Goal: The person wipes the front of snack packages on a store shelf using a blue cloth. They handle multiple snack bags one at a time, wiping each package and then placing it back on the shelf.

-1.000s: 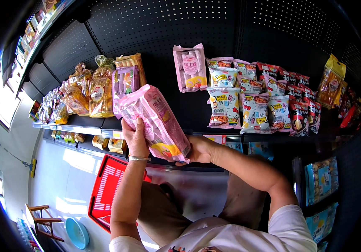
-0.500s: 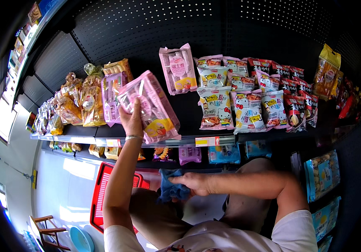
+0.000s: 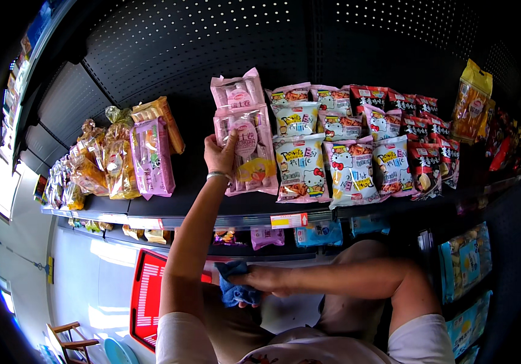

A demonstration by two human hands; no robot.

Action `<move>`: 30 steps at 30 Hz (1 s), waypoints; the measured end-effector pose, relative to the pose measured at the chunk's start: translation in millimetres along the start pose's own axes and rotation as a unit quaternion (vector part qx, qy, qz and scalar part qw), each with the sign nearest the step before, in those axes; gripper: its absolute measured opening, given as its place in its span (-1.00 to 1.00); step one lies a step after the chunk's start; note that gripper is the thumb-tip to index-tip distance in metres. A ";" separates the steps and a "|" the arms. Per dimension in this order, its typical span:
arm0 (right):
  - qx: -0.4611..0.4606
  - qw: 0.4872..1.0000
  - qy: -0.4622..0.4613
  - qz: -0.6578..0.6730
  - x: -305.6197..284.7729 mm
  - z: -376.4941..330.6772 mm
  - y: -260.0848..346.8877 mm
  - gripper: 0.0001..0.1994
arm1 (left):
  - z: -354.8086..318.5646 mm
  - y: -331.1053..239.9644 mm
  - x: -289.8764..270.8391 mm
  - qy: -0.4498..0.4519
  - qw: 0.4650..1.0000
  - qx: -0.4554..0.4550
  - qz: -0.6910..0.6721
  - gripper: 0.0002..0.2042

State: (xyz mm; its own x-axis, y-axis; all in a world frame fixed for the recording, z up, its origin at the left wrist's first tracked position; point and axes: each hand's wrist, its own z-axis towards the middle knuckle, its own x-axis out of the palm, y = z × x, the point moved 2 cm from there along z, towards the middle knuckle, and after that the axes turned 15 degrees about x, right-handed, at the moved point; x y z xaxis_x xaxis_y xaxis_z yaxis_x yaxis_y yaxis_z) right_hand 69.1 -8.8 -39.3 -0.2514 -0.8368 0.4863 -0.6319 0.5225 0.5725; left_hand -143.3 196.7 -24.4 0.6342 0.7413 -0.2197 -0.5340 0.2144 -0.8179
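On the shelf point(image 3: 200, 204), a pink pack of cake rolls point(image 3: 254, 159) stands upright in front of a matching pink pack point(image 3: 235, 90), hiding that one's lower part. My left hand point(image 3: 220, 155) is closed on the front pack's left edge, thumb across its face. Over my lap, my right hand point(image 3: 263, 278) grips a bunched blue cloth point(image 3: 237, 292). Just right of the pink packs are rows of white-and-pink snack bags point(image 3: 300, 167). A purple pack point(image 3: 152, 156) stands to the left, apart from my hand.
Bagged bread point(image 3: 121, 164) fills the shelf's left end; red-and-black snack bags point(image 3: 424, 167) stand further right. Price tags point(image 3: 289, 221) line the shelf edge. Below are a red basket point(image 3: 146, 297), a wooden chair point(image 3: 72, 343) and a light-blue basin point(image 3: 119, 352). Blue packs point(image 3: 466, 261) hang at the right.
My left hand has moved the pink pack from above the shelf edge, up and right, to stand upright before its match. My right hand, still gripping the cloth, has shifted slightly left and down.
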 end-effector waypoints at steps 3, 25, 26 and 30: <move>0.010 1.000 0.019 -0.008 1.9 3.4 -1.2 -0.56 | 2.3 21.3 2.8 -0.005 1.000 -0.011 -0.025 -0.29; -0.024 0.999 0.019 -0.022 -17.0 34.0 4.0 -0.63 | -34.5 23.2 -55.1 0.139 0.985 0.002 -0.098 -0.37; -0.029 0.999 0.017 -0.011 -14.6 32.1 4.7 -0.63 | -36.5 23.3 -55.8 0.159 0.983 -0.001 -0.094 -0.38; -0.027 0.999 0.009 -0.040 -6.4 30.7 10.2 -0.66 | -51.2 32.6 -47.9 0.209 0.969 -0.044 -0.121 -0.49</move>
State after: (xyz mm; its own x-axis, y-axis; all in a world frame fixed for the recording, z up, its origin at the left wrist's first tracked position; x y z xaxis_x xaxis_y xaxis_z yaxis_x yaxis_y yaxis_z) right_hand 41.8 -3.1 -56.8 -0.1892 -0.8732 0.4492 -0.6084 0.4633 0.6444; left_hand -162.4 135.7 -67.7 0.9161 0.3497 -0.1960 -0.3021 0.2810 -0.9109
